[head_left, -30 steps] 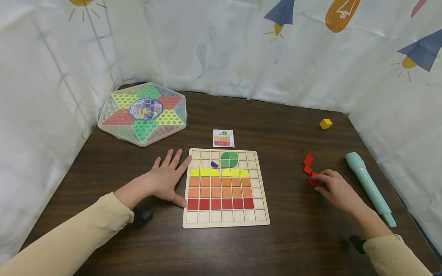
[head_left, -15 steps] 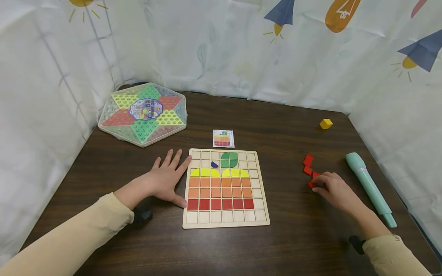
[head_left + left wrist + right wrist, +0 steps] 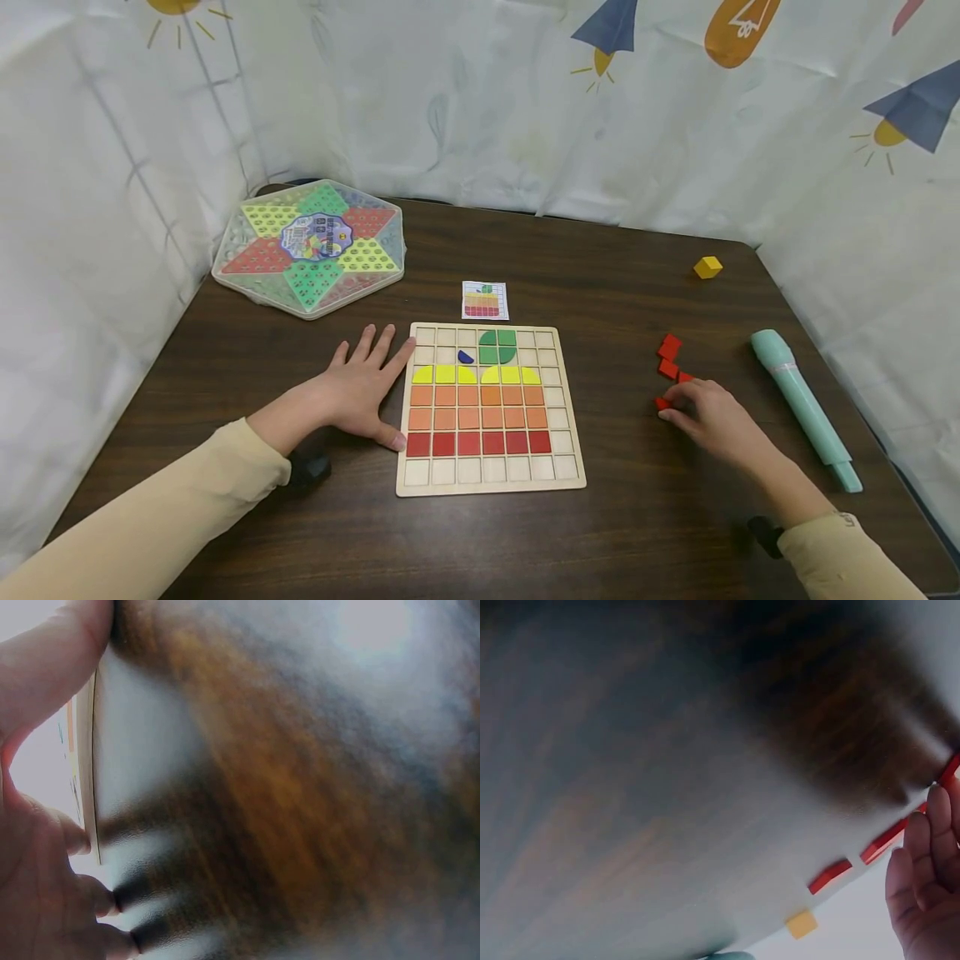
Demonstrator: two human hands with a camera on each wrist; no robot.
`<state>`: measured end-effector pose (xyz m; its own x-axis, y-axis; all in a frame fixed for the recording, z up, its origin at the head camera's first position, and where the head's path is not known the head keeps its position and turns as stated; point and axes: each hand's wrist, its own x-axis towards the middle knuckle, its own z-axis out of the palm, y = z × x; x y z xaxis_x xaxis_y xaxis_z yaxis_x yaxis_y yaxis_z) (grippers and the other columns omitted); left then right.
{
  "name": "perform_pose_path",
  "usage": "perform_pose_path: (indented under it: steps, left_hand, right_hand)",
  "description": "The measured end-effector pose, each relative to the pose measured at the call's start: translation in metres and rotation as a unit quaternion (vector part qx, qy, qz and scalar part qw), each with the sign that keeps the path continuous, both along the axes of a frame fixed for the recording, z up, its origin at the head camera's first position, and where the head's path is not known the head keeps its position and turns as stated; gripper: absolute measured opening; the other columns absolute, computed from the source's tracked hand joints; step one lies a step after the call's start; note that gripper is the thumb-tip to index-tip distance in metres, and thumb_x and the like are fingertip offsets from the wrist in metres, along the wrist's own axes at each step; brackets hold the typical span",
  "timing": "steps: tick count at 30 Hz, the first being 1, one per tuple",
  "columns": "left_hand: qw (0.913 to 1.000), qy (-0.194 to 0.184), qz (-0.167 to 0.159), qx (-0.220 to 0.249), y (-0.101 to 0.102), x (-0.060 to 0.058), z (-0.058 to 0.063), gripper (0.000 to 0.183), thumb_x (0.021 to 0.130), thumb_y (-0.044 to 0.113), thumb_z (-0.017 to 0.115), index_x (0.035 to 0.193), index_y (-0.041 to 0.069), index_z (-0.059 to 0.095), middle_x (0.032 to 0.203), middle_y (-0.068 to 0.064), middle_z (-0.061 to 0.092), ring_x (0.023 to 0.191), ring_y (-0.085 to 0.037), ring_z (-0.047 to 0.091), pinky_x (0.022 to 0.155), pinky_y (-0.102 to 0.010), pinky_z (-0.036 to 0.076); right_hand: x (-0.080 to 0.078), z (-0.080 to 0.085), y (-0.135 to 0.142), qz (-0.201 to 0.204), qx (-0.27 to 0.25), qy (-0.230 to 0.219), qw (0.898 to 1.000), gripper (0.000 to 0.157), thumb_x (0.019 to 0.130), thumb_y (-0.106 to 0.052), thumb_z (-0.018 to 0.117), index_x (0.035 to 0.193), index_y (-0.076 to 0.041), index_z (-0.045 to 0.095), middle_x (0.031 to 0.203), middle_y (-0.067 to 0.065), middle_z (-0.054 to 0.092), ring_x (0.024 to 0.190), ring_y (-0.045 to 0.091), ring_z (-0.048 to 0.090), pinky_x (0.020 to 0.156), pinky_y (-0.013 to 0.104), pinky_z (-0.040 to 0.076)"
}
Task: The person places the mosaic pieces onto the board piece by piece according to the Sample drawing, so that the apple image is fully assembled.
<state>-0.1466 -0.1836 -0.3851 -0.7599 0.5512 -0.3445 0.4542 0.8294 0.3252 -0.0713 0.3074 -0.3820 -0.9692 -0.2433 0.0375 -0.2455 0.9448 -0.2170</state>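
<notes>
In the head view my left hand (image 3: pixel 358 392) lies with fingers spread on the table, its thumb and index fingertips at the left edge of a wooden grid board (image 3: pixel 492 472). Rows of red (image 3: pixel 468 444), orange (image 3: pixel 468 397) and yellow (image 3: pixel 446 374) tiles fill part of the board, with green tiles (image 3: pixel 497 347) above them. A dark blue half-round piece (image 3: pixel 466 357) lies among the upper cells. On the right, my right hand (image 3: pixel 712 419) pinches a red tile (image 3: pixel 662 403) between thumb and fingers. Beside it are loose red tiles (image 3: pixel 669 347), one partly hidden by the fingers.
A small picture card (image 3: pixel 484 301) lies behind the board. The hexagonal Chinese checkers box (image 3: pixel 311 250) is at the back left. A yellow cube (image 3: pixel 707 267) sits at the back right, and a mint-green stick-shaped object (image 3: pixel 802 408) lies right of my right hand.
My right hand has shifted slightly left with the red tile, away from the other loose red tiles. The left hand and the board stay in place.
</notes>
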Motion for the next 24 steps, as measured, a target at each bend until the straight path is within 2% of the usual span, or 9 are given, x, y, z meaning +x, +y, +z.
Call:
perform_pose_path:
  steps: [3,9,13,17,19,24]
  left_hand:
    - [1.0,0.001,0.0,-0.001,0.0,0.0,0.0,0.138,0.069,0.068,0.083,0.165,0.005,0.006,0.168,-0.032,-0.001,0.154,-0.058,-0.004,0.115,-0.08,0.007]
    - [1.0,0.0,0.0,-0.001,0.0,0.0,0.0,0.138,0.069,0.069,0.083,0.165,0.005,0.007,0.168,-0.032,-0.002,0.154,-0.058,-0.005,0.115,-0.08,0.007]
    - [1.0,-0.002,0.0,0.0,-0.001,0.0,0.001,0.137,0.07,0.068,0.083,0.165,0.005,0.006,0.168,-0.033,-0.002,0.154,-0.058,-0.005,0.115,-0.08,0.007]
    - [1.0,-0.002,-0.001,0.003,-0.001,0.0,0.001,0.137,0.07,0.068,0.083,0.165,0.005,0.006,0.168,-0.032,-0.002,0.154,-0.058,-0.005,0.115,-0.08,0.006]
    - [1.0,-0.003,-0.001,0.003,-0.001,0.0,0.001,0.137,0.07,0.068,0.083,0.165,0.005,0.006,0.168,-0.032,-0.002,0.154,-0.057,-0.005,0.115,-0.08,0.006]
    - [1.0,-0.003,-0.001,0.002,0.0,0.001,0.001,0.137,0.07,0.067,0.083,0.165,0.005,0.006,0.168,-0.032,-0.002,0.154,-0.057,-0.005,0.115,-0.08,0.006]
  right_hand:
    - [0.002,0.002,0.002,0.008,-0.002,-0.006,1.0,0.022,0.089,-0.015,0.08,0.105,-0.004,0.072,0.097,0.005,0.072,0.095,0.029,0.064,0.085,0.053,0.053]
    - [0.002,0.009,0.011,0.07,0.003,-0.021,0.997,0.044,0.083,-0.002,0.082,0.124,-0.006,0.07,0.115,0.01,0.071,0.106,0.033,0.064,0.09,0.056,0.052]
    - [0.0,0.009,0.013,0.078,0.013,-0.021,0.997,0.042,0.082,-0.005,0.082,0.123,-0.008,0.071,0.116,0.012,0.071,0.107,0.037,0.064,0.089,0.058,0.052]
    - [0.0,0.007,0.012,0.077,0.023,0.001,0.997,0.035,0.081,-0.007,0.084,0.115,-0.009,0.075,0.105,0.004,0.074,0.098,0.028,0.065,0.084,0.05,0.054]
    - [0.0,0.006,0.011,0.08,0.021,0.006,0.997,0.034,0.081,-0.007,0.084,0.113,-0.009,0.075,0.104,0.003,0.074,0.097,0.028,0.065,0.083,0.05,0.054]
    - [-0.001,0.007,0.007,0.085,0.024,-0.01,0.996,0.042,0.081,-0.005,0.083,0.122,-0.009,0.073,0.113,0.009,0.07,0.103,0.032,0.064,0.087,0.054,0.054]
